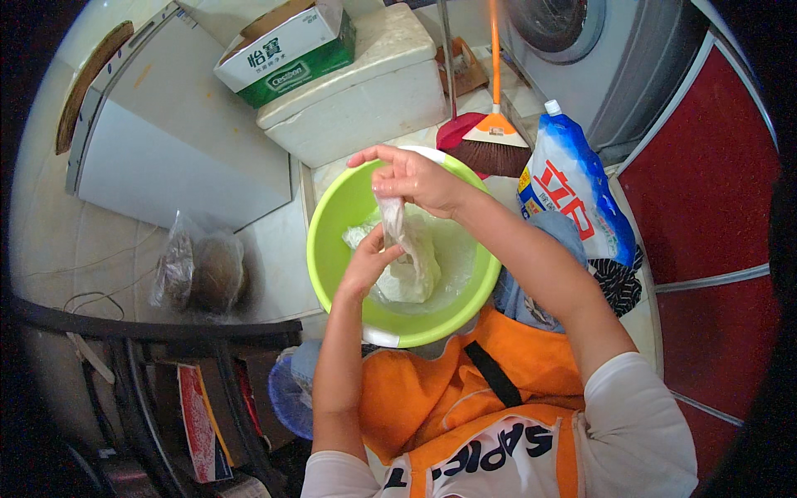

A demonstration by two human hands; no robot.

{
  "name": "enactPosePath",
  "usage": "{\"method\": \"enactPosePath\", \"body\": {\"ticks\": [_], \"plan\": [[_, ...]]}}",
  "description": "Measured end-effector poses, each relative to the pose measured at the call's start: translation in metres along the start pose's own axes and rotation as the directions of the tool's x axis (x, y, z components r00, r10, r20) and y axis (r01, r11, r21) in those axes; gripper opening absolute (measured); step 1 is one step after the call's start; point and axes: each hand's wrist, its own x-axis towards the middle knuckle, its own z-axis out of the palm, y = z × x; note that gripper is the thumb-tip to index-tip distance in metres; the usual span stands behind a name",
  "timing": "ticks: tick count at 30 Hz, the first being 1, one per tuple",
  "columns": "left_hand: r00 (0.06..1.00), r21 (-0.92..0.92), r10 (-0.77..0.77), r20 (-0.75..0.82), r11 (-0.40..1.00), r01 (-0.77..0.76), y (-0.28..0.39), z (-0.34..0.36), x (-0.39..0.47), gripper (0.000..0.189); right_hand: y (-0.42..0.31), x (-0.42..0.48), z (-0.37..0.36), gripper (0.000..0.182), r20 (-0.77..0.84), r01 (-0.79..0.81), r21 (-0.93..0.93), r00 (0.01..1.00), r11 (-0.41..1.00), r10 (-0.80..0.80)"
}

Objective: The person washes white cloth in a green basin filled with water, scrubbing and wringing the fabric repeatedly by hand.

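A round green plastic basin (322, 274) with white handles stands on the floor before me, holding cloudy water. My right hand (414, 180) is raised over the basin and pinches the upper end of a wet white cloth (408, 249). Lower down, my left hand (372, 261) grips the same cloth between thumb and fingers. The cloth hangs down into the water, its lower part bunched there. Another whitish piece of cloth (358, 234) shows behind my left hand; whether it is part of the same cloth I cannot tell.
Right of the basin stands a blue and white detergent pouch (566, 187). Behind are a broom (495, 140), a red dustpan (457, 129), a foam box (367, 99) with a carton (286, 56), and a washing machine (560, 37). At left are a white cabinet (193, 143) and a plastic-wrapped bundle (202, 271).
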Motion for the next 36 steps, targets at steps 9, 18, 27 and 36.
{"method": "enactPosePath", "body": {"ticks": [9,18,27,36], "plan": [[0.949,-0.241,-0.056,-0.311,0.97,-0.022,0.008,-0.012,-0.003,0.024,0.036,0.002,-0.026,0.057,-0.038,-0.05,-0.901,0.999,0.431,0.036],[0.939,-0.511,0.111,-0.327,0.815,-0.274,0.037,-0.022,-0.02,0.03,0.042,0.005,-0.027,0.03,-0.104,-0.258,-0.753,0.955,0.606,0.278],[0.993,-0.045,-0.087,-0.073,0.995,0.084,0.033,-0.028,-0.023,0.04,-0.005,0.004,-0.006,0.024,-0.063,0.042,0.274,0.998,0.961,-0.026],[0.99,-0.805,-0.012,-0.137,0.584,-0.105,0.017,-0.02,-0.001,0.035,0.064,0.015,-0.01,0.031,-0.379,-0.083,-0.555,0.911,0.828,-0.163]]}}
